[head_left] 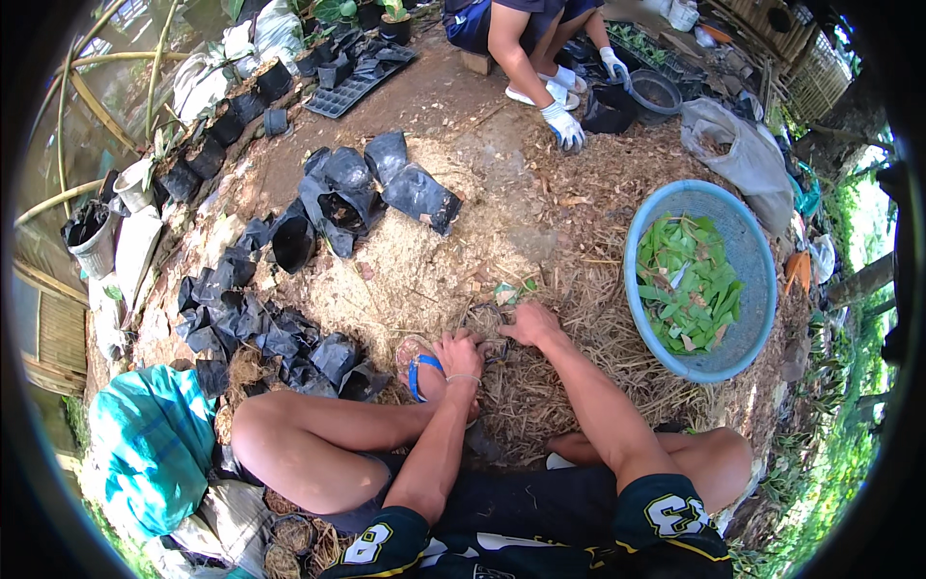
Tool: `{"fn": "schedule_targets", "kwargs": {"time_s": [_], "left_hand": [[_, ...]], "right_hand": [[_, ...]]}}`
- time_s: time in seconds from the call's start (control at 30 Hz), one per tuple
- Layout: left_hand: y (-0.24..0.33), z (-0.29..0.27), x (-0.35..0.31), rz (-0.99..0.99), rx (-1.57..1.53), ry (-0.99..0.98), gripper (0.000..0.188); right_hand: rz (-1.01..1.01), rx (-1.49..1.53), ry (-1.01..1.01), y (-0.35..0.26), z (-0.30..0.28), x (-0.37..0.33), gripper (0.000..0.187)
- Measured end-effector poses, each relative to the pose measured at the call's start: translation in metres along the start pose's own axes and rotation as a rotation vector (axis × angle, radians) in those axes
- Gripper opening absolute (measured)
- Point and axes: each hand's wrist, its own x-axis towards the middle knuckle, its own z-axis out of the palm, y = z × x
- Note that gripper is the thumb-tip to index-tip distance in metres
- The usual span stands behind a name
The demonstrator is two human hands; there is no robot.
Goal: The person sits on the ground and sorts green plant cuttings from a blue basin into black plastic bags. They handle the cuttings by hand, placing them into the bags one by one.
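Sitting low with my legs folded, I have both arms reaching forward to a patch of dry straw (526, 410). My left hand (458, 354) is closed beside my foot in a blue-strapped flip-flop (422, 372). Just to its right, my right hand (532, 324) has its fingers bent down at the straw. A dark, rounded bundle (485, 317) lies between the two hands, and their fingertips meet its edges; its kind is too small to make out. Some green leaves (514, 291) show just beyond it.
A blue basin (639, 289) of green leaves stands at right. Black plastic grow bags (342, 188) lie at left, near pale shavings (415, 275). A teal sack (149, 449) sits by my left knee. Ahead, a person in white gloves (562, 125) crouches by a grey basin (656, 89).
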Motion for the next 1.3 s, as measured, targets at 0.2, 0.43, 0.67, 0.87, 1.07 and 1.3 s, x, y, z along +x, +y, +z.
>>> {"fn": "schedule_targets", "kwargs": {"time_s": [0.2, 0.43, 0.67, 0.87, 1.07, 1.3], "left_hand": [[0.008, 0.002, -0.003, 0.026, 0.070, 0.018, 0.012], [0.005, 0.007, -0.003, 0.039, -0.039, 0.031, 0.011], [0.006, 0.007, 0.001, 0.004, -0.015, -0.060, 0.012], [0.006, 0.007, 0.009, -0.067, 0.038, -0.226, 0.019], [-0.005, 0.000, 0.012, -0.036, -0.102, -0.303, 0.023], [-0.001, -0.004, 0.008, -0.107, -0.131, -0.269, 0.025]], "right_hand": [[-0.086, 0.064, -0.080, 0.009, 0.012, 0.008, 0.032], [-0.196, 0.193, -0.071, 0.009, 0.006, 0.004, 0.036], [-0.293, 0.015, -0.228, 0.003, -0.006, 0.000, 0.034], [-0.273, 0.156, -0.188, -0.003, 0.006, 0.012, 0.028], [-0.254, -0.042, -0.145, -0.001, -0.002, 0.005, 0.020], [-0.249, 0.256, -0.206, -0.005, 0.008, 0.011, 0.019]]}}
